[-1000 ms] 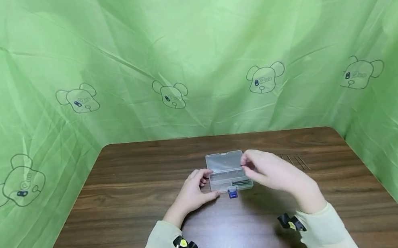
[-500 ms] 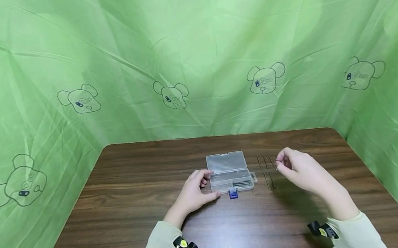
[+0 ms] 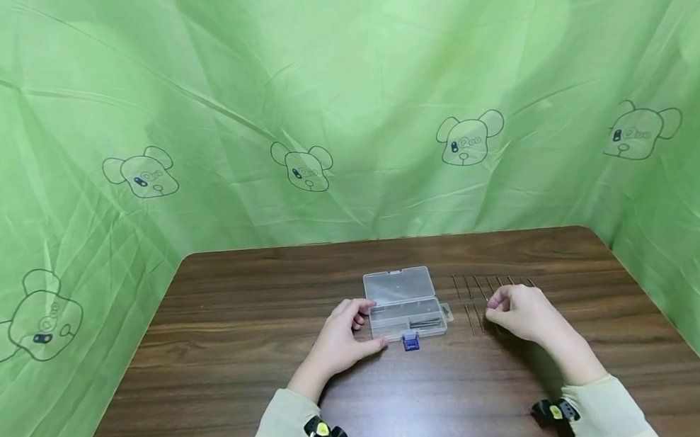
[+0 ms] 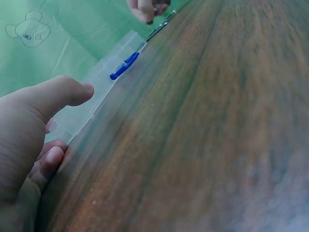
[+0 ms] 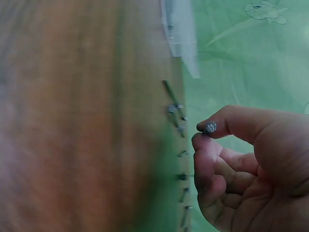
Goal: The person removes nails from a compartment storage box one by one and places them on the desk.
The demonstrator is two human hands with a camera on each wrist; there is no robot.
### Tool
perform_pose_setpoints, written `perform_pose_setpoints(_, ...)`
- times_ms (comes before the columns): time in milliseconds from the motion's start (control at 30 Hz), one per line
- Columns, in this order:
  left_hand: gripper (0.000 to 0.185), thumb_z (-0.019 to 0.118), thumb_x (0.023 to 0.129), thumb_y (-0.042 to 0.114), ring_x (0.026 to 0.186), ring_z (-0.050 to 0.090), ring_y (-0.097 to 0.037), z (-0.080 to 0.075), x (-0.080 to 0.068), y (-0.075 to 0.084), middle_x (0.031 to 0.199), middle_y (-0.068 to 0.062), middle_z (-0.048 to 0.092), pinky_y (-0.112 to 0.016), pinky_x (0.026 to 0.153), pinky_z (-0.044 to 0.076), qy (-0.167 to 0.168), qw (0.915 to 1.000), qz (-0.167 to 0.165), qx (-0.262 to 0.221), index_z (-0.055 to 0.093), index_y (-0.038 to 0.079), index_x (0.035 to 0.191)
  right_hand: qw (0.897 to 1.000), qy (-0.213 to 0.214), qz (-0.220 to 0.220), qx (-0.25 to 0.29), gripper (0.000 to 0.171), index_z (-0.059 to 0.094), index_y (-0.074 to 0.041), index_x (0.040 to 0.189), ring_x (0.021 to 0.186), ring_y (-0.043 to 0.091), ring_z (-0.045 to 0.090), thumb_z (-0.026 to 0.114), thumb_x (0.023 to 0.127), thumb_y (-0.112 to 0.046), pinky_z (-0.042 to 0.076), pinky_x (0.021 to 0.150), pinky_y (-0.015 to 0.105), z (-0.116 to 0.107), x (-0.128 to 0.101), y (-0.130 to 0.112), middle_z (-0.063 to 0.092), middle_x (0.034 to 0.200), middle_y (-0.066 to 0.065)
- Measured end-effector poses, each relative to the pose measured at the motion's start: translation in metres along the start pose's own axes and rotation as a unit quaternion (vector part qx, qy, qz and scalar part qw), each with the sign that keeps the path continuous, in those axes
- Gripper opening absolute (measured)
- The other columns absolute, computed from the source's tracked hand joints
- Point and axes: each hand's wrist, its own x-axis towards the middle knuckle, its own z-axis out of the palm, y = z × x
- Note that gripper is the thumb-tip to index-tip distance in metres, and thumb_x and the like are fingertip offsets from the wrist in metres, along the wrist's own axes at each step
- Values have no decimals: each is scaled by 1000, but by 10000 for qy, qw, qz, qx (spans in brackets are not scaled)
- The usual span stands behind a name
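Note:
My left hand (image 3: 344,333) holds the left end of a clear plastic box (image 3: 389,321), thumb at its front edge and fingers behind. The box's lid (image 3: 398,285) stands open at the back, and its blue latch (image 3: 411,342) hangs at the front. Several thin nails (image 3: 424,323) lie in the front right compartment. To the right of the box, my right hand (image 3: 520,311) pinches a nail (image 5: 210,127) between thumb and index finger, its round patterned head facing the right wrist camera. Below the fingertips is the table, beside the front row of laid-out nails.
Several nails (image 3: 478,285) lie spaced in a back row right of the box, with two more nails (image 3: 475,319) in a front row. The brown wooden table (image 3: 254,285) ends at a green curtain (image 3: 376,102) behind and at both sides.
My right hand has gone from the box's right end rightward over the nails, then down toward the front row. More of the back row now shows. The left hand has stayed on the box.

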Motion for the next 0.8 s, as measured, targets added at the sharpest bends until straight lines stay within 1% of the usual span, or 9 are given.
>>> perform_pose_setpoints(200,70,98,82,33,95,58,-10,0,0,1,112,4,61,-29,87,53,-50,10000,6,-10,67,14,141,9999,-51,-36,-144,13,72,-12,87,71,12,62,82,89,-19,52,71,39,10,3,7,69,76,-5)
perform_pose_setpoints(333,69,98,82,33,94,58,-10,-1,1,0,111,5,60,-28,86,53,-46,10000,-14,-10,67,14,141,9997,9,-81,-209,15,70,-11,86,72,13,64,83,88,-19,53,71,41,11,4,6,71,76,-5)
perform_pose_setpoints(567,69,98,82,35,94,57,-9,-1,1,-2,110,6,60,-29,86,53,-22,10000,11,51,67,15,141,9990,133,-245,-350,14,69,-11,85,70,14,66,82,87,-16,54,70,42,11,5,2,71,74,-6)
perform_pose_setpoints(667,70,98,82,37,94,57,-9,-1,0,-1,109,6,60,-29,86,52,-33,10000,6,54,67,15,141,9990,128,-252,-358,15,69,-11,85,68,13,64,82,87,-16,53,68,41,11,5,2,70,73,-7)
perform_pose_setpoints(800,70,97,82,39,95,57,-10,-1,1,-1,108,5,60,-28,86,52,-67,10000,8,73,67,16,141,9985,141,-281,-444,15,69,-12,84,63,12,57,82,90,-17,50,65,40,10,3,1,62,66,-8)
